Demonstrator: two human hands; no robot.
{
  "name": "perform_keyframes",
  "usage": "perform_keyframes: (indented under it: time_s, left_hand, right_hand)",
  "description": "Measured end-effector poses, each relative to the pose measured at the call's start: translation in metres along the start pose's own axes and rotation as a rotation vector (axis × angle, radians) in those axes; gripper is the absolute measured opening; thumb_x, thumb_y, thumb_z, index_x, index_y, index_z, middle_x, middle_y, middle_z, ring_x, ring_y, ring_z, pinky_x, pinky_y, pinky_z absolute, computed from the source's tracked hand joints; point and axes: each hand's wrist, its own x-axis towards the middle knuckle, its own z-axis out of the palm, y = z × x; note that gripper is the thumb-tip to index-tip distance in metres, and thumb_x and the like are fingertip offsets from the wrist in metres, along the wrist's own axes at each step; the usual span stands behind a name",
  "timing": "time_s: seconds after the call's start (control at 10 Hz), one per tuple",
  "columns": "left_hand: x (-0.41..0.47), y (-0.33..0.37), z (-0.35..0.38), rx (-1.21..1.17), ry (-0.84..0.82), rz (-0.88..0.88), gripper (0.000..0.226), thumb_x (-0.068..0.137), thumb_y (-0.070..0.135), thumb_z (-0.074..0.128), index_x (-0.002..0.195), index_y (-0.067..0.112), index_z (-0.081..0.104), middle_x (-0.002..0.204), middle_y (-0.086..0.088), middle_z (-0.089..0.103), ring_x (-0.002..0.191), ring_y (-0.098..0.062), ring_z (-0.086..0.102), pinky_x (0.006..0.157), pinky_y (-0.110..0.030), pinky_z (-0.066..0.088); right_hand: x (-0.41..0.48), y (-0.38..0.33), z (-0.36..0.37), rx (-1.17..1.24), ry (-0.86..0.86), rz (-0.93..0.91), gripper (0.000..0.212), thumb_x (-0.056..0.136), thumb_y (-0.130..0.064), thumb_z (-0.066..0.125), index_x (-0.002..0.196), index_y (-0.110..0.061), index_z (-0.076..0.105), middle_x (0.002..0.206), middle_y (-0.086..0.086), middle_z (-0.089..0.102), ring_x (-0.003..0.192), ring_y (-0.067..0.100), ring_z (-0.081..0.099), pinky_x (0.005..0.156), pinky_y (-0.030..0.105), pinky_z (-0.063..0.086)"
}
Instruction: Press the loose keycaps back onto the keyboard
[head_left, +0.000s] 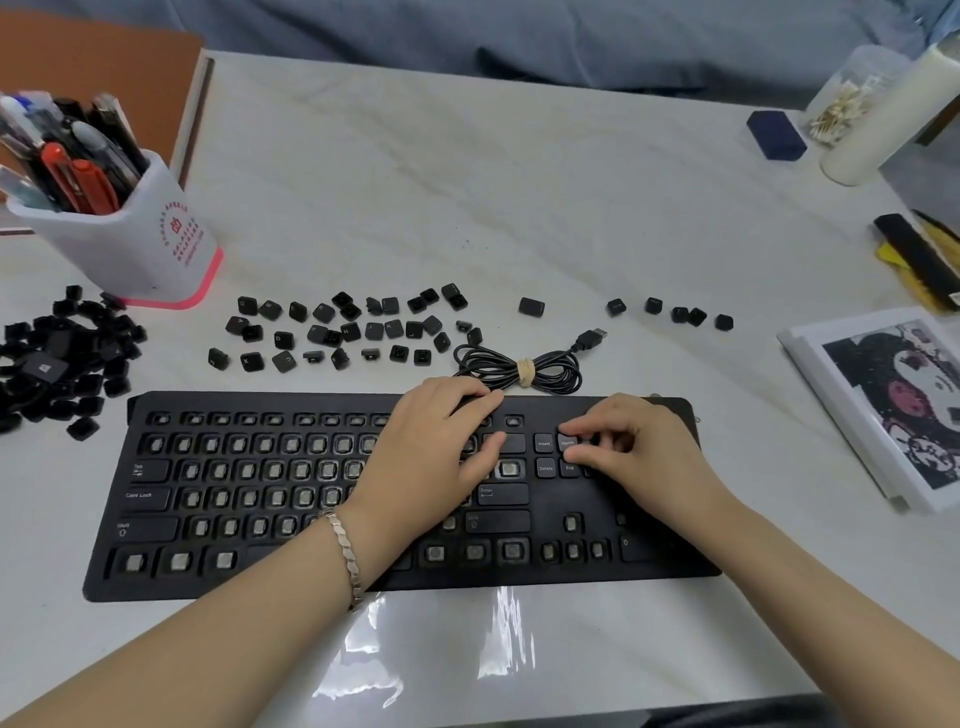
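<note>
- Your keyboard lies square in front of you on the tabletop, most of its sockets bare.
- Only a handful of caps are seated: Caps Lock, Shift and Enter among them, plus the Insert, Delete and End cluster.
- Your left hand lies flat across the upper rows right of centre, fingers stretched out and relaxed, index tip up at the top edge.
- There's a bracelet on that wrist.
- Your right hand sits over the navigation block with its fingers curled.
- Its index tip and thumb tip close on the Home keycap from above and below, pinching it in its socket.
- The loose keycaps are scattered in rough rows just behind the keyboard, some face up, some flipped.
- A few more trail off to the right.
- A dense heap of caps sits off the keyboard's left end.
- The cable is bundled and tied, touching the keyboard's back edge by your left fingertips.
- A pen cup stands back left, beside the heap.
- A picture lies at the right edge.
</note>
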Motion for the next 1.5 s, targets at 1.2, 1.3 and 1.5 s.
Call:
perform_keyframes:
  time_s: [1.2,1.3,1.5]
  left_hand:
    - [0.001,0.003,-0.003,0.005,0.002,-0.006,0.040,0.086,0.032,0.050,0.110,0.005,0.067,0.104,-0.007,0.065,0.098,-0.016,0.049,0.087,-0.025,0.034]
    - [0.001,0.004,-0.004,0.005,-0.002,-0.013,0.041,0.086,0.033,0.049,0.110,0.006,0.068,0.103,-0.006,0.065,0.098,-0.016,0.049,0.087,-0.024,0.034]
    - [0.001,0.004,-0.005,0.012,-0.010,-0.024,0.041,0.085,0.033,0.050,0.111,0.006,0.068,0.104,-0.005,0.064,0.099,-0.015,0.048,0.089,-0.022,0.032]
  right_hand:
    - [0.005,-0.011,0.006,-0.076,0.085,0.229,0.006,0.075,-0.006,0.073,0.076,-0.012,0.074,0.052,-0.017,0.051,0.049,-0.012,0.050,0.054,0.002,0.036]
    - [0.012,-0.013,-0.004,-0.067,0.013,0.184,0.005,0.075,-0.011,0.074,0.078,-0.015,0.074,0.053,-0.014,0.054,0.045,-0.006,0.048,0.052,0.003,0.035]
    - [0.090,0.002,-0.048,-0.435,0.248,-0.014,0.033,0.086,0.002,0.052,0.114,-0.009,0.064,0.116,0.009,0.061,0.098,0.020,0.057,0.087,0.020,0.035]
